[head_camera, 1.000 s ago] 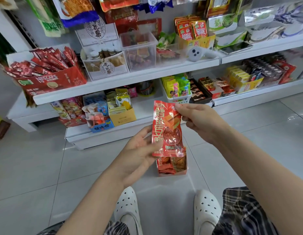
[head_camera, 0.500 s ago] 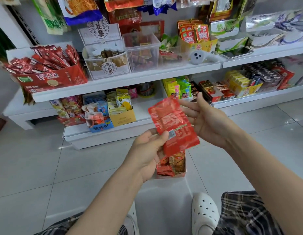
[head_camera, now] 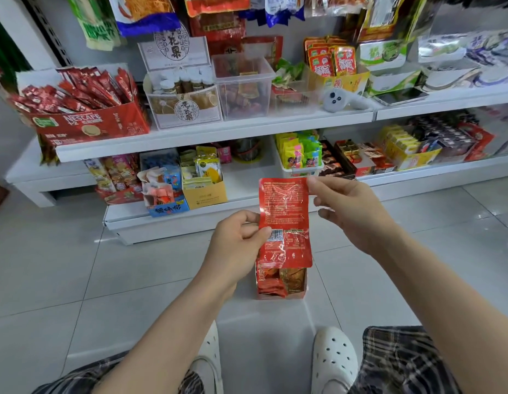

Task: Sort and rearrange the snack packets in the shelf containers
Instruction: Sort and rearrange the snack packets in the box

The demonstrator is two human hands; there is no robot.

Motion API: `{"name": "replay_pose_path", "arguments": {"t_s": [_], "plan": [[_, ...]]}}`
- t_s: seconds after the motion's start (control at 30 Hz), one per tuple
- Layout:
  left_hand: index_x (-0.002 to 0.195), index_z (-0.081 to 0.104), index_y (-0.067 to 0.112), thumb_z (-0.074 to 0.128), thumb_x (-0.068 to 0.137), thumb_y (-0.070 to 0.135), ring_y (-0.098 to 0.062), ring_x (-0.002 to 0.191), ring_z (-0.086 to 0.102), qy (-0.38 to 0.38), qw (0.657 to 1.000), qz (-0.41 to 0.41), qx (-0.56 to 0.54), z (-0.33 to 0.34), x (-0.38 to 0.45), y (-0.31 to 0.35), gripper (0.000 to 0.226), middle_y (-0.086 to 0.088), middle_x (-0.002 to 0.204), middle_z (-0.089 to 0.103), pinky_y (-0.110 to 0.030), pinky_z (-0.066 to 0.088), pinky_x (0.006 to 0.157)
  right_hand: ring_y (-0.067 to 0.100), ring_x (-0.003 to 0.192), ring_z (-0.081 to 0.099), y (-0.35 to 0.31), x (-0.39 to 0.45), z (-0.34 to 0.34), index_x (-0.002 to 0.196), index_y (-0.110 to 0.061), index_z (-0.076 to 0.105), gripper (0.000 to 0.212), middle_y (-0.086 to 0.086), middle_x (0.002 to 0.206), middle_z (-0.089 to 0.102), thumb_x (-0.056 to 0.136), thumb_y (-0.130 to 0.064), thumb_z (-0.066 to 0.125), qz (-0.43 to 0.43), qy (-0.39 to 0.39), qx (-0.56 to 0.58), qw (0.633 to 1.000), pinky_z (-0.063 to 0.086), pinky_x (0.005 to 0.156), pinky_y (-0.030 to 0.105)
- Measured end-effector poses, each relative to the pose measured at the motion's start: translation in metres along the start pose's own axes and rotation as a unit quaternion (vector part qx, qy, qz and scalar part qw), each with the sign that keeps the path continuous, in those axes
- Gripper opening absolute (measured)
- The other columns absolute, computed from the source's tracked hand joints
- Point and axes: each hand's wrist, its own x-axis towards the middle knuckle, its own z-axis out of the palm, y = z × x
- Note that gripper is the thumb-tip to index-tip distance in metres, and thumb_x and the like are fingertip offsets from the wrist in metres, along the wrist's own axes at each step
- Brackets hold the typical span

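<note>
I hold a red snack packet (head_camera: 284, 220) upright in front of me, its printed back with a barcode facing me. My left hand (head_camera: 238, 240) pinches its lower left edge with thumb and fingers. My right hand (head_camera: 346, 209) pinches its upper right corner. Below the packet, on the floor, stands a small red carton (head_camera: 281, 284) holding several similar red and orange packets. Behind are white shelves (head_camera: 218, 135) with boxes and clear bins of snacks.
A red Nescafe box (head_camera: 88, 123) of sticks sits at the upper shelf's left. A clear plastic bin (head_camera: 242, 86) and a white controller (head_camera: 336, 99) stand on that shelf. A yellow carton (head_camera: 204, 194) and a blue carton (head_camera: 167, 207) sit on the lower shelf. My white shoes (head_camera: 335, 356) rest on the tiled floor.
The packet has been turned over from its front to its printed back and brought upright. My right hand, which lay open behind it, now pinches the top corner.
</note>
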Motion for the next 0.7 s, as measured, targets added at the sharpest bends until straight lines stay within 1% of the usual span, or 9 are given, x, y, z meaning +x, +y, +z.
{"name": "replay_pose_path", "arguments": {"t_s": [0.1, 0.2, 0.27, 0.37, 0.43, 0.5, 0.53, 0.6, 0.7], "plan": [[0.108, 0.062, 0.014, 0.056, 0.097, 0.027, -0.016, 0.088, 0.073, -0.034, 0.999, -0.001, -0.030, 0.004, -0.006, 0.004, 0.018, -0.005, 0.099, 0.075, -0.037, 0.058, 0.083, 0.011, 0.076, 0.047, 0.004, 0.003, 0.000, 0.106, -0.014, 0.074, 0.025, 0.003, 0.088, 0.060, 0.092, -0.032, 0.062, 0.032, -0.033, 0.046, 0.998, 0.039, 0.060, 0.021], [0.117, 0.064, 0.017, 0.040, 0.096, 0.051, -0.021, 0.102, 0.070, -0.104, 0.974, -0.080, -0.183, 0.007, -0.005, 0.007, 0.047, -0.009, 0.109, 0.073, -0.039, 0.053, 0.091, 0.004, 0.059, 0.040, 0.005, 0.007, 0.001, 0.105, -0.010, 0.068, 0.020, -0.004, 0.075, 0.052, 0.097, -0.023, 0.055, 0.080, -0.092, 0.193, 0.974, 0.033, 0.050, 0.015], [0.121, 0.061, 0.012, 0.036, 0.092, 0.059, -0.028, 0.105, 0.066, -0.135, 0.953, -0.147, -0.226, 0.008, -0.002, 0.007, 0.061, -0.016, 0.111, 0.071, -0.040, 0.051, 0.092, 0.004, 0.056, 0.039, 0.006, 0.007, 0.004, 0.097, -0.012, 0.065, 0.015, -0.005, 0.070, 0.050, 0.097, -0.021, 0.053, 0.085, -0.134, 0.253, 0.954, 0.033, 0.052, 0.014], [0.119, 0.059, 0.003, 0.054, 0.090, 0.044, -0.026, 0.091, 0.065, -0.201, 0.929, -0.174, -0.258, 0.011, -0.003, 0.004, 0.050, -0.015, 0.102, 0.070, -0.039, 0.052, 0.089, 0.004, 0.056, 0.043, 0.006, 0.007, 0.008, 0.090, -0.012, 0.061, 0.010, -0.002, 0.075, 0.049, 0.092, -0.018, 0.054, 0.082, -0.156, 0.306, 0.936, 0.037, 0.052, 0.015], [0.118, 0.061, -0.001, 0.065, 0.083, 0.023, -0.019, 0.078, 0.066, -0.218, 0.919, -0.160, -0.287, 0.013, -0.005, 0.003, 0.042, -0.011, 0.093, 0.068, -0.033, 0.058, 0.077, 0.006, 0.064, 0.053, 0.004, 0.007, 0.009, 0.100, -0.011, 0.064, 0.015, -0.001, 0.086, 0.061, 0.092, -0.019, 0.054, 0.085, -0.151, 0.304, 0.937, 0.044, 0.060, 0.018], [0.116, 0.063, -0.003, 0.065, 0.084, 0.013, -0.018, 0.079, 0.069, -0.182, 0.935, -0.144, -0.269, 0.014, -0.003, 0.001, 0.037, -0.012, 0.096, 0.072, -0.030, 0.059, 0.070, 0.013, 0.085, 0.065, 0.003, 0.008, 0.007, 0.113, -0.014, 0.066, 0.028, 0.001, 0.103, 0.071, 0.098, -0.030, 0.049, 0.099, -0.141, 0.257, 0.951, 0.053, 0.078, 0.028], [0.115, 0.064, -0.001, 0.064, 0.087, 0.011, -0.019, 0.082, 0.071, -0.142, 0.952, -0.130, -0.238, 0.014, 0.000, -0.002, 0.030, -0.013, 0.100, 0.073, -0.032, 0.060, 0.072, 0.016, 0.093, 0.067, 0.002, 0.009, 0.004, 0.114, -0.014, 0.067, 0.036, 0.003, 0.107, 0.072, 0.100, -0.038, 0.045, 0.111, -0.133, 0.245, 0.954, 0.054, 0.083, 0.033], [0.108, 0.066, 0.008, 0.062, 0.092, 0.011, -0.020, 0.087, 0.071, -0.059, 0.980, -0.094, -0.165, 0.011, 0.005, -0.007, 0.017, -0.009, 0.100, 0.075, -0.039, 0.057, 0.082, 0.021, 0.101, 0.068, -0.001, 0.011, -0.003, 0.117, -0.013, 0.068, 0.054, 0.007, 0.110, 0.071, 0.098, -0.053, 0.037, 0.127, -0.123, 0.251, 0.952, 0.057, 0.083, 0.036], [0.101, 0.066, 0.017, 0.061, 0.094, 0.013, -0.014, 0.081, 0.071, -0.016, 0.993, -0.049, -0.111, 0.007, 0.008, -0.010, 0.009, 0.002, 0.090, 0.076, -0.033, 0.055, 0.071, 0.019, 0.106, 0.068, -0.005, 0.008, -0.009, 0.121, -0.015, 0.066, 0.049, 0.005, 0.112, 0.072, 0.096, -0.052, 0.044, 0.096, -0.118, 0.162, 0.975, 0.057, 0.083, 0.031]]}}
